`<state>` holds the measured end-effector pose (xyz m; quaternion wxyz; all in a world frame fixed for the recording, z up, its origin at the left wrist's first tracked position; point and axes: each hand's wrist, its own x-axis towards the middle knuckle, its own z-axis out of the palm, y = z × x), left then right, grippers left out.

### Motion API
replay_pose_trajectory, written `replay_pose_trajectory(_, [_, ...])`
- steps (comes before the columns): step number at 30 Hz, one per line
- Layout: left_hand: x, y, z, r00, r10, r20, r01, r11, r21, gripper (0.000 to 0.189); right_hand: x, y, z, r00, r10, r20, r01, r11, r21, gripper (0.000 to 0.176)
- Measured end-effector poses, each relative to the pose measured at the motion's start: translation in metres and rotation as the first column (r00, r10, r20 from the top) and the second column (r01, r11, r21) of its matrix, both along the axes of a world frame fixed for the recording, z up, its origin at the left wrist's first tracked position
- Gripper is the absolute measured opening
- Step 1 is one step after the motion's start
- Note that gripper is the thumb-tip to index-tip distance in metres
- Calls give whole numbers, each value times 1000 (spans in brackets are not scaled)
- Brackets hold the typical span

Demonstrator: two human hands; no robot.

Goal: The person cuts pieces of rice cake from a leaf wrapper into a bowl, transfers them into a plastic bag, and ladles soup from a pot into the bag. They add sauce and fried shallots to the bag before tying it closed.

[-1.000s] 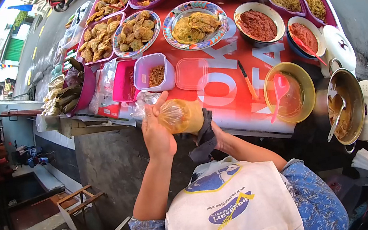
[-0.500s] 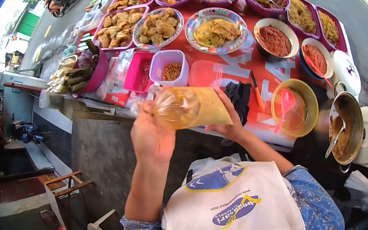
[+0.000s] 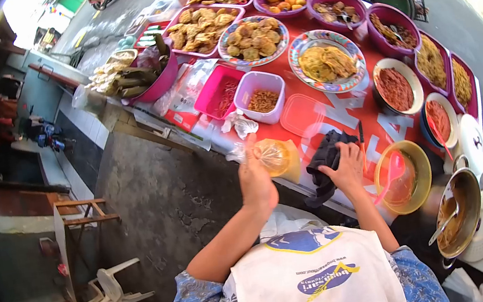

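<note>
My left hand (image 3: 258,182) is closed around the gathered neck of a clear plastic bag (image 3: 275,157) with yellowish-orange contents, held at the table's near edge. Some of the bag is behind my fingers, and a paler wrapping shows at its right end. My right hand (image 3: 347,168) is on a crumpled black cloth (image 3: 325,183), thumb and fingers curled over its right side. The cloth hangs partly over the table edge. Just right of that hand lies a knife with an orange handle (image 3: 363,149). A yellow bowl (image 3: 423,178) with a pink ladle (image 3: 396,167) stands farther right.
Beyond my hands, the red-covered table (image 3: 282,86) carries a lilac tub (image 3: 280,103), a pink tub (image 3: 202,102), a plate of omelettes (image 3: 328,61) and several basins of food. A metal pot (image 3: 464,212) stands at the right. White plastic chairs (image 3: 110,293) are at lower left.
My right hand has let go of the bag's end and moved onto the black cloth. The bag, still in my left hand, is lower and nearer the table edge. The view has shifted.
</note>
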<state>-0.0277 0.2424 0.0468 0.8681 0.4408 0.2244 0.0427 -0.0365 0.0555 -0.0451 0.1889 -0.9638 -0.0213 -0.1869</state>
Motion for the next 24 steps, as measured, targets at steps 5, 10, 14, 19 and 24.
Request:
replay_pose_trajectory(5, [21,-22,-102,996,10,84,-64,732,679,36,17,-12,-35,913,98,-397,39,945,324,23])
replay_pose_trajectory(10, [37,16,-63,802,-594,58,16,118,993,34,48,-46,13,735,320,-598,-347,935,74,30])
replay_pose_trajectory(14, [74,34,-56,256,-963,-81,89,-60,994,30,131,38,128,867,366,-337,-223,892,393,14])
replay_pose_trajectory(19, [96,35,-57,44,-987,-153,49,-151,987,31,237,170,98,583,774,-248,-762,626,165,5])
replay_pose_trajectory(24, [94,53,-76,78,-994,71,260,89,961,35,292,241,14,526,711,-467,-847,488,-210,9])
